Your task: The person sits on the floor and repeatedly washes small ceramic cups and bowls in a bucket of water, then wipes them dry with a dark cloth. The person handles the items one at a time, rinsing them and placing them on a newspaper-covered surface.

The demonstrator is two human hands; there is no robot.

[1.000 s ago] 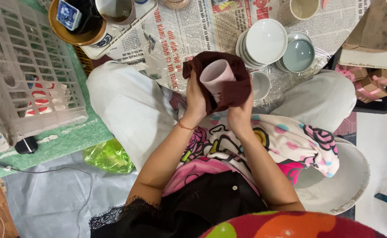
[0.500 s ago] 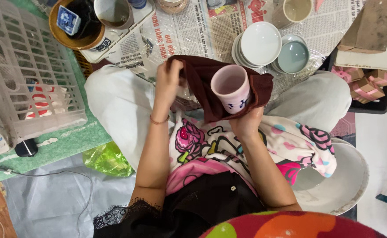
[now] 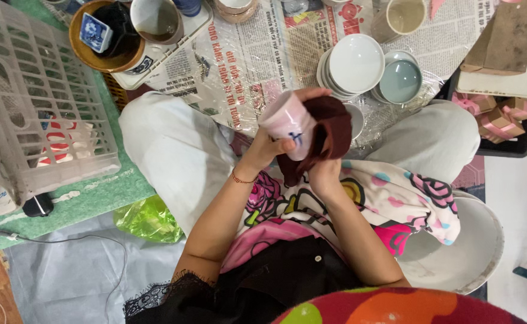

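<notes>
A: Gripping now with the left hand, the pale pink cup is seen tipped on its side, mouth swung off to the left, where half a second ago it was held upright and open to the camera

B: And the dark red cloth?

A: It has been drawn in from its spread-out state and is bunched against the cup's base, pressed there by the right hand, fingers closed on the fabric. Wiping looks to have been shifted from the inside to the bottom and outer wall

B: What is found around the hands?

A: A patterned towel is laid over the lap below; a stack of white saucers and a blue-grey bowl are set on newspaper just beyond. A white plastic basket is placed well to the left, a large white basin at the right knee

B: Anything blocking?

A: Nothing is caught between cup and cloth; only the saucers lie close ahead
</notes>
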